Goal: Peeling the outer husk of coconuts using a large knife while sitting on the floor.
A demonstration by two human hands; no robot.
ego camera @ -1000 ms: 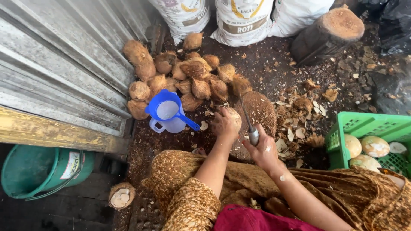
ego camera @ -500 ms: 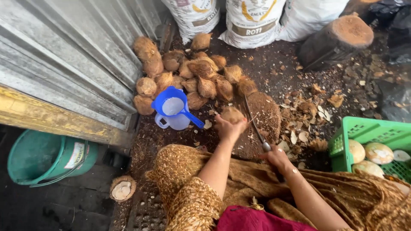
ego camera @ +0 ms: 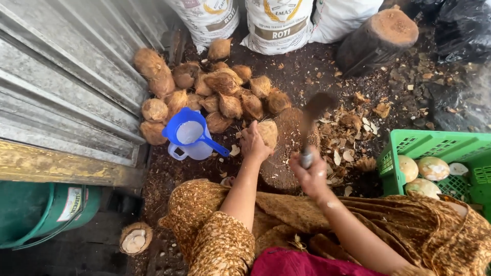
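My left hand [ego camera: 254, 144] clasps a husked coconut [ego camera: 267, 134], fingers curled over its near side, holding it on the edge of the round chopping block [ego camera: 283, 156]. That grip is as it was half a second ago. My right hand [ego camera: 309, 173] has changed: its fingers are closed round the handle of the knife [ego camera: 312, 117], and the blade, which lay low across the block, is now lifted and blurred above it, apart from the coconut. A blue jug [ego camera: 188, 137] with a strainer sits just left of my left hand, beside the pile of coconuts [ego camera: 215, 92] against the metal wall. The green crate [ego camera: 434, 148] with peeled coconuts stands to my right, with husk chips [ego camera: 353, 148] scattered between it and the block.
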